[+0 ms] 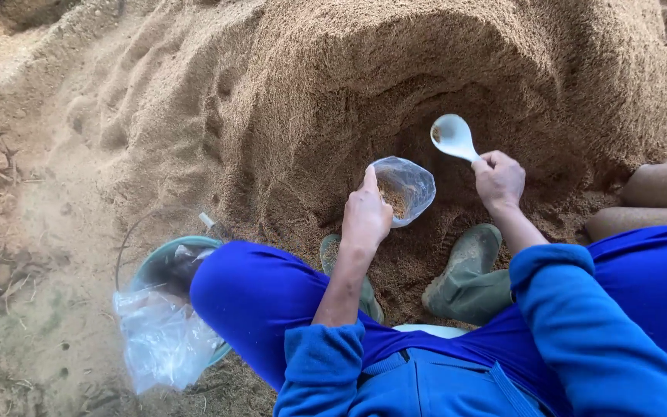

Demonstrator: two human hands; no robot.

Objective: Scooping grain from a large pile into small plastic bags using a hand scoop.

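Now your left hand (366, 218) grips the small clear plastic bag (403, 188), part-filled w/ sawdust. Right hand (498, 180) is closed round the white plastic scoop (452, 137), above the tan sawdust heap (333, 85).

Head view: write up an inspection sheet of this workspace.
Surface: big heap of sawdust-like material with a hollow dug into its face.
Job's things: small clear bag, partly filled; white scoop.
Clutter: bucket with clear plastic bags at its rim.
Hands: left hand holds the bag open; right hand grips the scoop handle.
Cables: nothing seen.
Surroundings: bare dirt ground; green rubber boots; brown cylinders at right.
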